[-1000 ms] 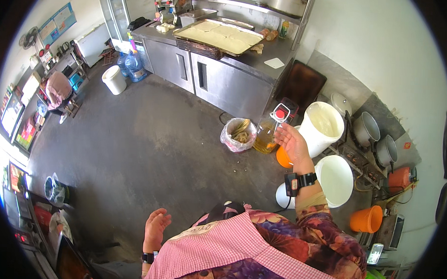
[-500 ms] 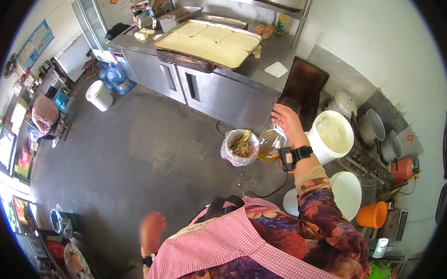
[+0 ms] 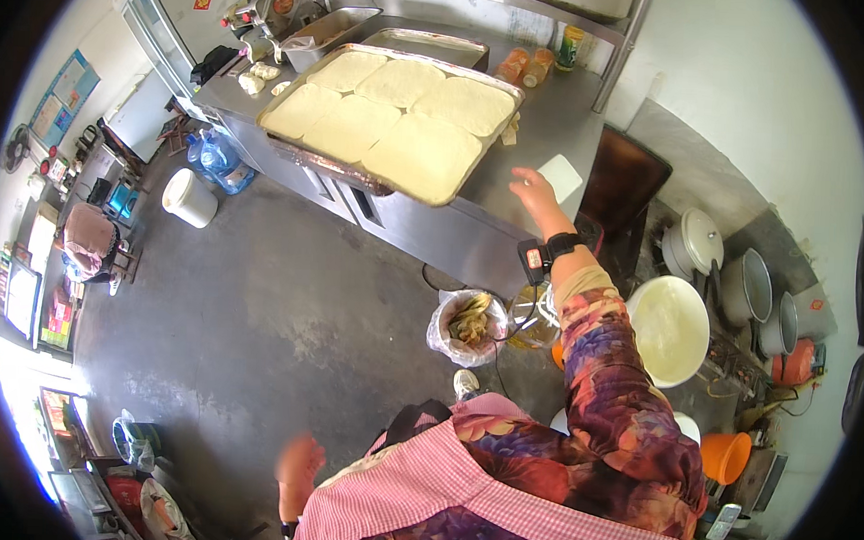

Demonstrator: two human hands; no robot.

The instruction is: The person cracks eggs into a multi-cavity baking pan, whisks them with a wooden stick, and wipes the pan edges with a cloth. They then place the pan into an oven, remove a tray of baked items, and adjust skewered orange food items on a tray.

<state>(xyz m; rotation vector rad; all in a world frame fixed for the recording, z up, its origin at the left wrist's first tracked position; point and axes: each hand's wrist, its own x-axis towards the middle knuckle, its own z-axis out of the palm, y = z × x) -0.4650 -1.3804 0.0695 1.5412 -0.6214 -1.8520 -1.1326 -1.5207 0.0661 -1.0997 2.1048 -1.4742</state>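
My right hand (image 3: 535, 193) reaches to the steel counter's right end, fingers apart and apparently empty, just left of and below a white square card (image 3: 559, 176). Beside it, a large metal tray (image 3: 424, 165) of flat pale dough pieces rests on stacked trays. Below my right arm are a lined bin of yellowish scraps (image 3: 468, 321), a big bottle of yellow oil (image 3: 525, 326) and a white bucket (image 3: 668, 326). My left hand (image 3: 301, 465) hangs low over the floor, smeared by motion, so its fingers are unclear.
A seated person (image 3: 91, 234) is at the far left. A white bucket (image 3: 189, 198) and blue water jugs (image 3: 228, 165) stand by the counter's left end. On the right are pots (image 3: 744, 286), a dark pan (image 3: 626, 172) leaning by the counter and an orange bucket (image 3: 725, 456).
My right hand has risen from beside the oil bottle to the counter's edge by the white card. The view has moved closer to the counter, and my foot now shows below the lined bin.
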